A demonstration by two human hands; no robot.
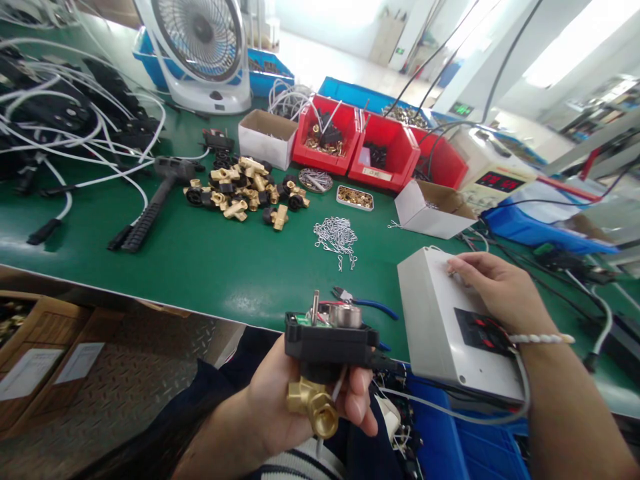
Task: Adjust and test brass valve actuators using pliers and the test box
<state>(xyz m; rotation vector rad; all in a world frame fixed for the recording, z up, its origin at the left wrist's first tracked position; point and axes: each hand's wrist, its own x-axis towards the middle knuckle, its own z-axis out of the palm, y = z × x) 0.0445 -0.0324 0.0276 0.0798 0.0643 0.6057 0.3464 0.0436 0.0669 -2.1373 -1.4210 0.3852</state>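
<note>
At 4 o'clock from the centre of my remote view, I have the grey control box (430,313); my right hand's (500,290) thumb and forefinger meet at its top face. I cannot tell whether they grip anything.
Left red bin (317,160), 12 o'clock: contains brass fittings (325,147).
Middle red bin (395,180), 1 o'clock: contains black parts (377,157).
White carton (265,148), 11 o'clock: contents unclear.
Valve assembly (325,343), 6 o'clock: my left hand's (270,397) fingers grip it from below.
Rectangular tray (371,206), 1 o'clock: contains small brass pieces (355,197).
</note>
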